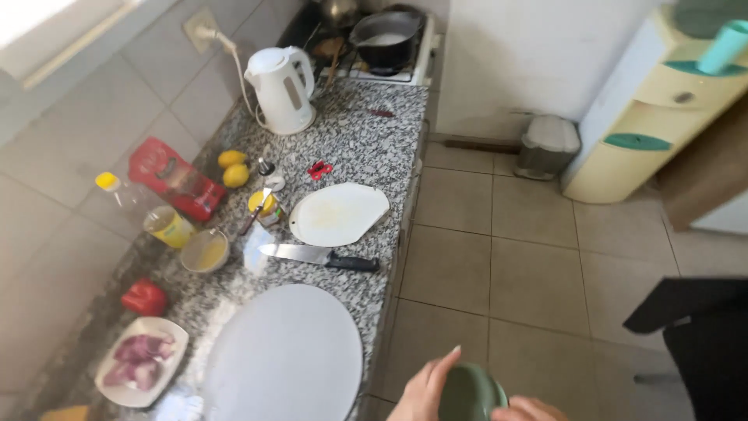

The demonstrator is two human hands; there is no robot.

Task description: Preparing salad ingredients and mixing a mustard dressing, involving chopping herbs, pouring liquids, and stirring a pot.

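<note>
Both hands, left hand [425,390] and right hand [530,409], are gripping a green bowl [470,394] below the counter's round white board [284,359]; the knife [319,256] beyond that board is lying untouched.

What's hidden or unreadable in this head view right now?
- Green bowl: its lower part is cut off by the bottom edge, contents unseen.
- Left hand and right hand: mostly cut off by the bottom edge, so the grip is unclear.
- Black pan on the stove: too far and small to tell its contents.
</note>
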